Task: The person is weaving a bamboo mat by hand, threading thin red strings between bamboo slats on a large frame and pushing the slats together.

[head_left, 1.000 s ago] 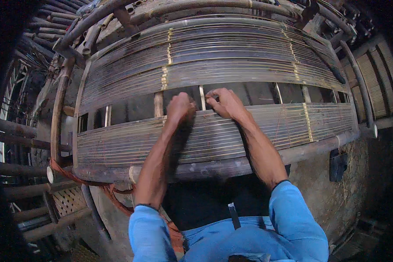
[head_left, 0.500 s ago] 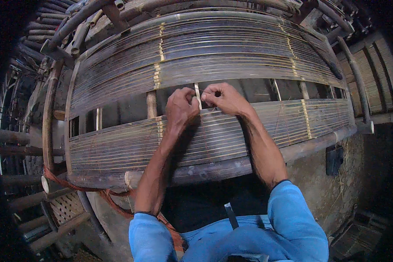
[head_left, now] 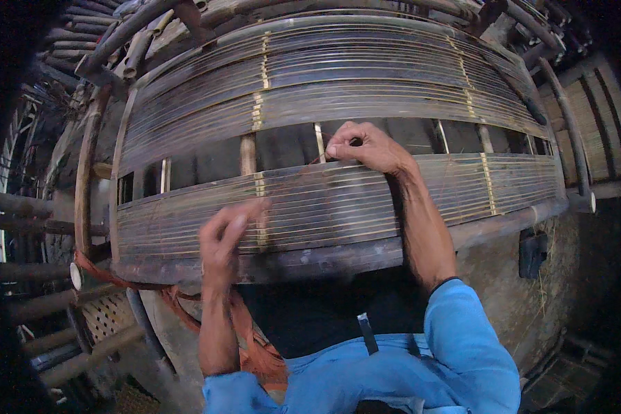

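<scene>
Workshop, probably: slatted frame (head_left: pixel 338 224), poles (head_left: pixel 72 45)

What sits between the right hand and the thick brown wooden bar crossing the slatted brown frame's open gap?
Head view: one narrow, pale, upright strip close beside the right hand, then dark gap to the brown bar.

Way through: long gap (head_left: pixel 288 149) between upper slats (head_left: pixel 359 72) and lower slats (head_left: pixel 366 214)
Bars across: brown post (head_left: pixel 248 154), middle strip (head_left: pixel 319 138)
Free stretch: between those two
Blocked: right fingers (head_left: pixel 339 150), just right of middle strip
</scene>
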Action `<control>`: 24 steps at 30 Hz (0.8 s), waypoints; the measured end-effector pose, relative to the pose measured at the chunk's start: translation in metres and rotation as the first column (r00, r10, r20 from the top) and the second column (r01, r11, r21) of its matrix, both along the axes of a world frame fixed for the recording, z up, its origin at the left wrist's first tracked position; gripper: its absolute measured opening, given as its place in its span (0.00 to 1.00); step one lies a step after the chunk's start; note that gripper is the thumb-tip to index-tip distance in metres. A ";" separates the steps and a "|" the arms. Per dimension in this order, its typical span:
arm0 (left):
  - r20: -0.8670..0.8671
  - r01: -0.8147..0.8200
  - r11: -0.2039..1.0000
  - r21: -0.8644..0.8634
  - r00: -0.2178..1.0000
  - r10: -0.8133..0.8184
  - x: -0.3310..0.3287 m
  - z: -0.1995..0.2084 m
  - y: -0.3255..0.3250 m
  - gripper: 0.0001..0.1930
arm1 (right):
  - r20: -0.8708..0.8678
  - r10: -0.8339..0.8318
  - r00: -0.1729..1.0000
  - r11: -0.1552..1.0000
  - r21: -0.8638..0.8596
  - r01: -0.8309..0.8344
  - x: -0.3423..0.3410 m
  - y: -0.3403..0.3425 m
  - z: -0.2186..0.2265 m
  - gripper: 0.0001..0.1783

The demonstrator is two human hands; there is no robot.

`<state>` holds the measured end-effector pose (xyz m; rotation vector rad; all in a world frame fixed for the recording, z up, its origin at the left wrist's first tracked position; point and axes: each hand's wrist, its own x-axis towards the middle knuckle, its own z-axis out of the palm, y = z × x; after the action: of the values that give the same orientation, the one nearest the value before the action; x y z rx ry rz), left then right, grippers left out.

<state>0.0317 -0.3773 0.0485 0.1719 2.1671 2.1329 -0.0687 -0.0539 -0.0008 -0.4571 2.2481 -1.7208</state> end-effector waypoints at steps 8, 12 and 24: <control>0.432 -0.274 0.847 -0.455 0.764 0.479 0.165 -0.010 -0.184 0.17 | -0.094 -0.204 0.974 0.848 0.481 0.224 0.003 0.008 -0.008 0.23; -0.008 -0.226 0.339 -0.913 0.842 0.540 0.211 -0.038 -0.214 0.14 | -0.101 -0.237 0.966 0.806 0.534 0.253 0.017 0.010 -0.001 0.26; -0.473 -0.385 0.431 -0.816 0.873 -0.117 0.065 -0.050 -0.014 0.09 | 0.011 -0.376 0.926 0.723 0.629 0.286 0.036 -0.005 0.002 0.29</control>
<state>0.0968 -0.3914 -0.0019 0.4496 3.3690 0.6437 -0.0332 -0.0588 0.0016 0.2281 2.7141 -0.9677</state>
